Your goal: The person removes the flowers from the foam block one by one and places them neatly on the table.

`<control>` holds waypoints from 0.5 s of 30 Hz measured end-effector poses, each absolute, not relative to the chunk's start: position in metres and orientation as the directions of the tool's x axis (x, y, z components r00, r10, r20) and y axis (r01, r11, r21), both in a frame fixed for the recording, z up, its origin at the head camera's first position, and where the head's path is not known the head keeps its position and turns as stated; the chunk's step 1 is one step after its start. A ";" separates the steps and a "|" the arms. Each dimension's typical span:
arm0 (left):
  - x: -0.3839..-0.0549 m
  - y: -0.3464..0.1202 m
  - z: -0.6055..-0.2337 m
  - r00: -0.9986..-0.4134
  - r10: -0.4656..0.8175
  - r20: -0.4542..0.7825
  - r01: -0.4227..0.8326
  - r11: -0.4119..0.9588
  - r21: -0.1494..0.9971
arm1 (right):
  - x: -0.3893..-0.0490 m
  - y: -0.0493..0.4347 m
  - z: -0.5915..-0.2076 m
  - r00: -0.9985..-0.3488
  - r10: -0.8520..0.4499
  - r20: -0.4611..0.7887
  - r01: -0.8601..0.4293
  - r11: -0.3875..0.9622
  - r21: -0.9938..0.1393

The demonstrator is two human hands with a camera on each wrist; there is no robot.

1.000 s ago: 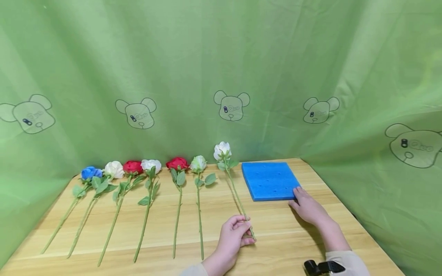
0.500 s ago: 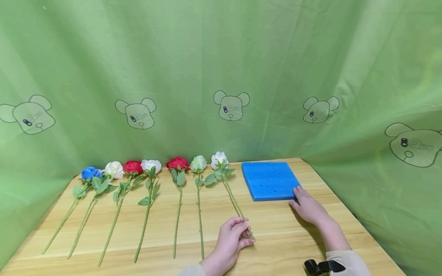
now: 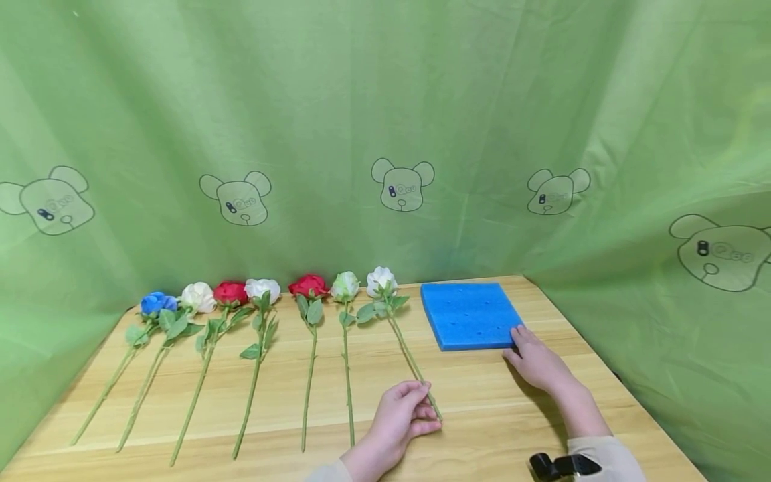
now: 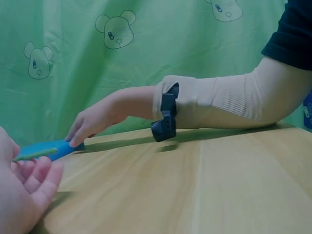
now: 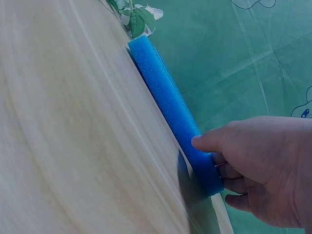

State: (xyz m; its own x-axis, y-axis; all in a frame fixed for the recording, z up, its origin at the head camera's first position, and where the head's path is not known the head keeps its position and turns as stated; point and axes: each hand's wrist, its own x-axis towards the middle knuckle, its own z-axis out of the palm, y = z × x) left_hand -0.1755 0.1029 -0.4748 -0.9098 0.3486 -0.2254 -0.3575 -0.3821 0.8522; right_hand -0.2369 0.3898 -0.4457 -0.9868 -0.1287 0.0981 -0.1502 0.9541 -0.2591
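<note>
My left hand [image 3: 394,422] pinches the lower stem of a white artificial rose [image 3: 382,282] between thumb and forefinger, its other fingers looser. The stem slants up and left, and the bloom is near the table's back edge. In the left wrist view the stem [image 4: 36,155] passes over the left hand's fingers. My right hand [image 3: 539,361] holds the front right corner of a flat blue foam pad [image 3: 470,314]. In the right wrist view its thumb lies on the pad's front side [image 5: 165,102], and the fingers curl round the end, partly hidden.
Left of the held rose several more roses lie in a row, stems toward me: a pale green one [image 3: 345,286], red [image 3: 310,286], white [image 3: 262,289] and blue [image 3: 158,302] among them. The wooden table [image 3: 482,415] ends against a green curtain [image 3: 337,100]. The pad has small holes.
The white rose's bloom has come down and slightly left, beside the pale green rose. My left hand has shifted slightly left with its fingers loosening. The right hand and foam pad stay put.
</note>
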 end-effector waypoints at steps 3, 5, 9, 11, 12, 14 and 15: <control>-0.177 0.097 -0.472 -0.899 0.371 -0.231 -0.363 -0.339 0.868 | -0.237 0.390 -0.447 -0.987 -0.130 0.098 -0.151 0.952 -0.265; -0.178 0.093 -0.470 -0.893 0.383 -0.235 -0.363 -0.307 0.880 | -0.238 0.390 -0.448 -0.987 -0.131 0.098 -0.153 0.952 -0.266; -0.178 0.085 -0.467 -0.884 0.402 -0.240 -0.357 -0.246 0.901 | -0.239 0.392 -0.452 -0.987 -0.131 0.096 -0.152 0.952 -0.264; -0.179 0.081 -0.466 -0.877 0.412 -0.247 -0.359 -0.220 0.907 | -0.240 0.392 -0.453 -0.987 -0.132 0.093 -0.152 0.953 -0.264; -0.179 0.079 -0.466 -0.873 0.418 -0.250 -0.361 -0.211 0.908 | -0.240 0.392 -0.453 -0.987 -0.132 0.094 -0.153 0.952 -0.265; -0.180 0.074 -0.466 -0.865 0.429 -0.258 -0.367 -0.192 0.910 | -0.240 0.393 -0.453 -0.987 -0.133 0.094 -0.153 0.951 -0.268; -0.181 0.072 -0.466 -0.862 0.434 -0.262 -0.369 -0.183 0.911 | -0.240 0.393 -0.452 -0.987 -0.133 0.094 -0.154 0.951 -0.269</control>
State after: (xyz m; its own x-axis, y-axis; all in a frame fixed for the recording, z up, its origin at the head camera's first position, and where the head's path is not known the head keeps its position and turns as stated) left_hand -0.1810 0.0721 -0.4660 -0.8621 0.4339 -0.2618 -0.3690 -0.1834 0.9112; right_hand -0.2400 0.3928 -0.4522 -0.9866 -0.1332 0.0938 -0.1539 0.9507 -0.2693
